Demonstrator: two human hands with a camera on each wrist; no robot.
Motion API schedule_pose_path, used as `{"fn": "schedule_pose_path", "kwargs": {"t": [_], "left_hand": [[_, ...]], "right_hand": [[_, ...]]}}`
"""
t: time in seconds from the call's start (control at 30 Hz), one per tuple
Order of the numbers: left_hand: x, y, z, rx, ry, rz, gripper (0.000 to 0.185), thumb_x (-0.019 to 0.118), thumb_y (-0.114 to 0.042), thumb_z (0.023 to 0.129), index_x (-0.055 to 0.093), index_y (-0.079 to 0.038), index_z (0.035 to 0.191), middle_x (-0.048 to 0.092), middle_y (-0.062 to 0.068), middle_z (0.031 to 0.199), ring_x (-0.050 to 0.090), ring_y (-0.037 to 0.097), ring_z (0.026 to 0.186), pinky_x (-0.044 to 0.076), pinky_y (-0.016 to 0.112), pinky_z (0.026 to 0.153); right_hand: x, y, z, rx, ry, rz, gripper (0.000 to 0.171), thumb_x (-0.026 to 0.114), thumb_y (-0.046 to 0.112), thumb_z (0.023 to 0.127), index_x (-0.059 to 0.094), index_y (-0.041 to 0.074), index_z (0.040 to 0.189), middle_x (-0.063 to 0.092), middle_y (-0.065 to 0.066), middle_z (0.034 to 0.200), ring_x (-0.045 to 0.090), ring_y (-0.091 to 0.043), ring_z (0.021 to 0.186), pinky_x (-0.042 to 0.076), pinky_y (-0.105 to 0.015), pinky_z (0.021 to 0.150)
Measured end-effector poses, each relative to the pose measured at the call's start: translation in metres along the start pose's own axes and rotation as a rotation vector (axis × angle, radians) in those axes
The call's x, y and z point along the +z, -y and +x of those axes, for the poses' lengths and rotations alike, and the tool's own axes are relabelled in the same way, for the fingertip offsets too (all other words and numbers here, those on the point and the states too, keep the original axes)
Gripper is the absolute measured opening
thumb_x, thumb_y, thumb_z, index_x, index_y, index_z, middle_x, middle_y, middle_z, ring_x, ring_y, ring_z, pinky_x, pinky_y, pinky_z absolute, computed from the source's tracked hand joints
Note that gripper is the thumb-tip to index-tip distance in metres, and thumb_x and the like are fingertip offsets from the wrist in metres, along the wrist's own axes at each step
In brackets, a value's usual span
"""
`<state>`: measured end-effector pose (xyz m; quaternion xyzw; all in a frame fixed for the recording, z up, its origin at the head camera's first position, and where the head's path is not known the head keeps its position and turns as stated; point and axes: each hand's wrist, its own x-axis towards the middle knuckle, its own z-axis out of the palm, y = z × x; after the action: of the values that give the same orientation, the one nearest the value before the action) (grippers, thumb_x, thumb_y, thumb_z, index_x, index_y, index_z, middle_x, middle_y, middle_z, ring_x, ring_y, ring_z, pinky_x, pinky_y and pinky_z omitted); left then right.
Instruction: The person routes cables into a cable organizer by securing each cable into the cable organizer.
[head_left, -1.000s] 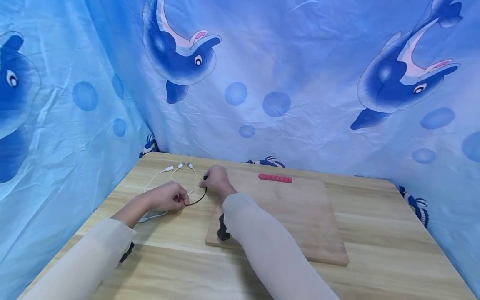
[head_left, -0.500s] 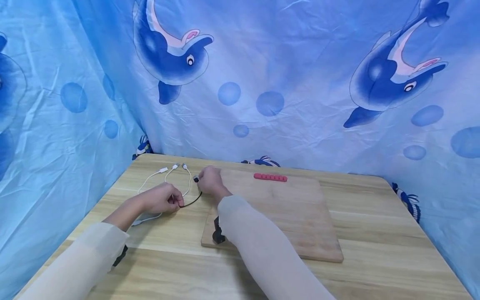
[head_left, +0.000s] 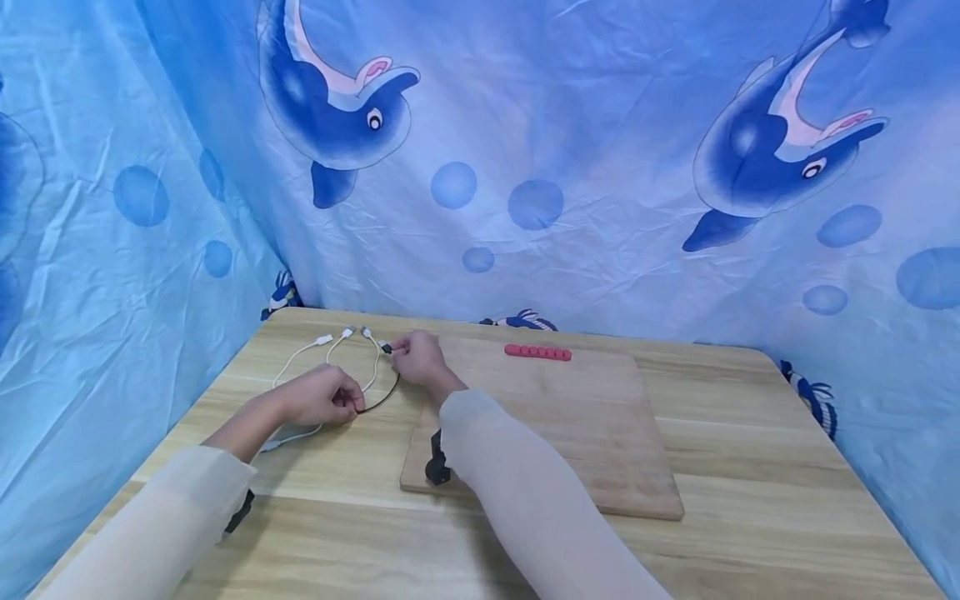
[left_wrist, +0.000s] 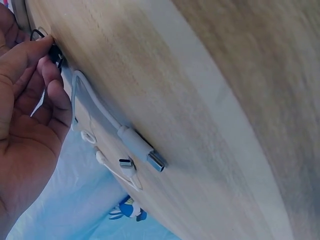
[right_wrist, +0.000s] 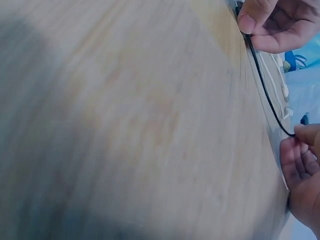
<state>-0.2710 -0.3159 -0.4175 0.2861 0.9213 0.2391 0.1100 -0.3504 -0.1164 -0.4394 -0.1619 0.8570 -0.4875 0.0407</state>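
A short black cable [head_left: 384, 395] curves on the wooden table between my two hands. My left hand [head_left: 324, 397] pinches its near end, seen as the fingertips [left_wrist: 47, 47] in the left wrist view. My right hand [head_left: 417, 357] pinches the far end with its black plug [head_left: 386, 347]; the right wrist view shows the black cable [right_wrist: 267, 97] running from that hand [right_wrist: 277, 22] down to the left hand [right_wrist: 302, 172]. A white cable [head_left: 300, 358] with several white plugs [left_wrist: 135, 147] lies just left of and behind the hands.
A wooden board [head_left: 570, 433] lies on the table [head_left: 750, 533] to the right of the hands, with a red strip [head_left: 537, 352] at its far edge. A black clip [head_left: 435, 467] shows by my right sleeve. Blue dolphin cloth [head_left: 570, 167] walls the table in.
My right hand has slid left and a little farther back with the black plug, now close to the white plugs. The left hand has barely moved.
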Motion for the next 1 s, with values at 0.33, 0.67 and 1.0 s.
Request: {"fn": "schedule_pose_path", "kwargs": {"t": [0.33,0.67,1.0], "left_hand": [[0.001,-0.006,0.000,0.033,-0.003,-0.017,0.012,0.072,0.001,0.083,0.074,-0.010,0.086,0.067,-0.007,0.077,0.060,0.005,0.072,0.054,0.025,0.067],[-0.006,-0.011,-0.002,0.002,-0.048,-0.014,0.006,0.073,-0.002,0.086,0.072,-0.008,0.089,0.066,-0.006,0.078,0.061,0.007,0.073,0.054,0.025,0.068],[-0.007,-0.017,0.000,-0.017,-0.117,-0.050,0.008,0.069,0.000,0.088,0.072,-0.004,0.095,0.066,-0.004,0.080,0.060,0.009,0.074,0.053,0.025,0.066]], "right_hand": [[-0.007,-0.006,-0.001,-0.056,-0.040,0.156,0.010,0.066,0.000,0.096,0.073,0.000,0.103,0.072,-0.006,0.093,0.061,-0.008,0.079,0.049,-0.018,0.070],[-0.016,-0.007,0.004,0.062,-0.069,0.553,0.028,0.067,-0.006,0.094,0.065,-0.005,0.123,0.072,-0.021,0.105,0.065,-0.013,0.083,0.055,-0.024,0.073],[-0.039,0.002,0.003,0.116,-0.056,0.649,0.024,0.063,0.001,0.099,0.063,-0.004,0.123,0.072,-0.021,0.111,0.067,-0.018,0.080,0.059,-0.034,0.082]]}}
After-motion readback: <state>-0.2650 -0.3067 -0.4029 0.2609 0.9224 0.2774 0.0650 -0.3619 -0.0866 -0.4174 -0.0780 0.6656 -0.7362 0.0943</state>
